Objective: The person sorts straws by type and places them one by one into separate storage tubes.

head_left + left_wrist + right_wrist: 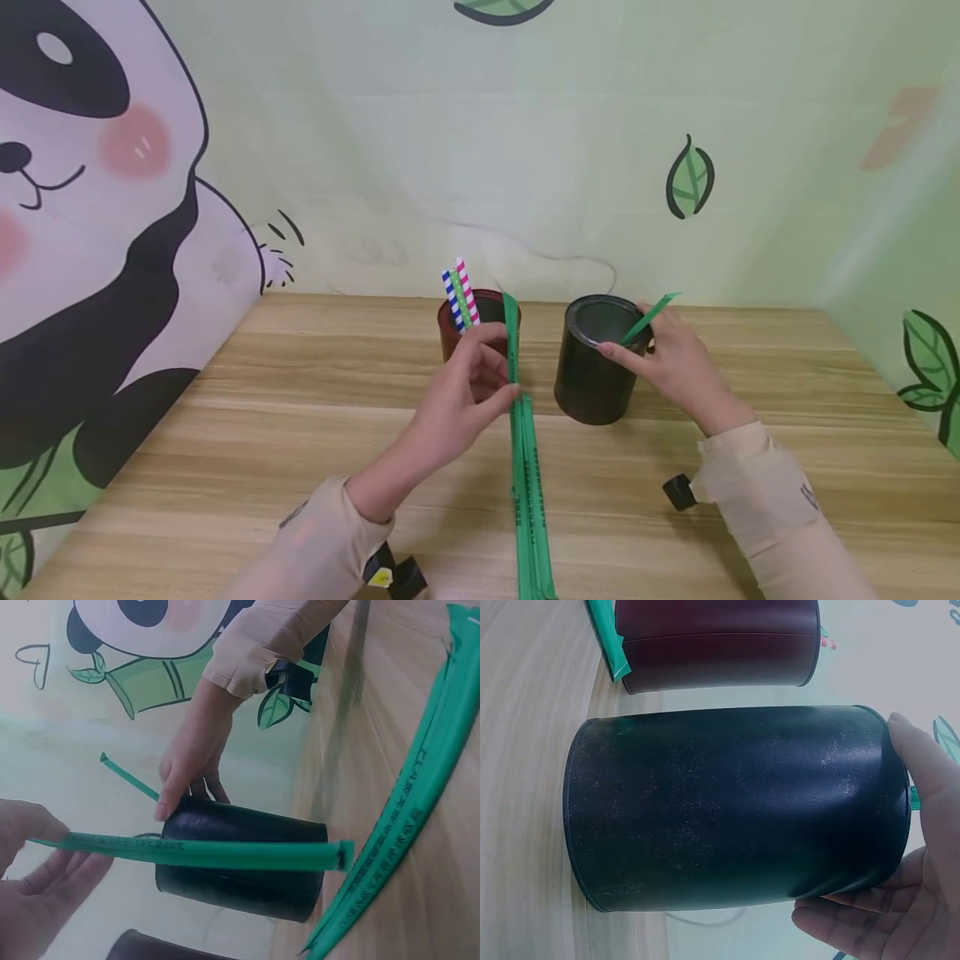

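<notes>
You have two cylindrical containers before you on the one wooden surface (337, 417), and the black holder (596, 379), upright or nearly so, is the landmark here. Your right hand (686, 362) is at its right side, that grip spread wide across the mouth, thumb at the near rim and fingers round the far side, so it has hold of one thing, the holder itself. One green strip (652, 317) sticks up out of the black holder, leaning to the right; how many more may lie deeper inside, you cannot tell from here. To the left of the black holder your left hand (461, 400) has its grip closed down to a pinch, thumb against fingers, on one printed green stick (217, 853) held lengthwise near its top; whether its lower end touches anything is unclear. Nearer to you than the black holder, and to its left, lies a bundle of green sticks (534, 500), at least two, overlapping too closely for you to count. Farther left of the black holder, just apart from it, stands one dark red holder (720, 652) with three straws showing: one blue-striped straw (453, 300), one green straw (463, 300) and one pink-striped straw (469, 300).
</notes>
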Demonstrator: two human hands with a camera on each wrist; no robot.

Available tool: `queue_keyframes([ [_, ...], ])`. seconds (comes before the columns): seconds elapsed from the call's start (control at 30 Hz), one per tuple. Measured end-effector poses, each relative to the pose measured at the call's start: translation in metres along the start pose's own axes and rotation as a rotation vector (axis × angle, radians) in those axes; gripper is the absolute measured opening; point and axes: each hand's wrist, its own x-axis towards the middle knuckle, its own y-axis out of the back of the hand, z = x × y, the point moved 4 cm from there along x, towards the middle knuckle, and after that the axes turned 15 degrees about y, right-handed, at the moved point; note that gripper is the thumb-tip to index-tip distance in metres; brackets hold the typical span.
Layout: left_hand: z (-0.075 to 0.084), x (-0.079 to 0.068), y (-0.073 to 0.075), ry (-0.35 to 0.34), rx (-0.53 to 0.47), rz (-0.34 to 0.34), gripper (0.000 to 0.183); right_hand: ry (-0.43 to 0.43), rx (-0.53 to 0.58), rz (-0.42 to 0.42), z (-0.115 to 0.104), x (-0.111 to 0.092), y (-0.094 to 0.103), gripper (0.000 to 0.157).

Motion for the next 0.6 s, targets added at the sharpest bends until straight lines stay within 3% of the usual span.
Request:
queue_keyframes([
  [0.17,0.012,0.006,-0.001,-0.123,0.025,0.043,0.051,0.009,-0.007,0.008,0.001,0.000,-0.001,0.076],
  [0.6,0.057,0.033,0.005,-0.578,0.143,0.279,0.046,0.013,0.004,0.017,-0.001,0.000,-0.001,0.075],
])
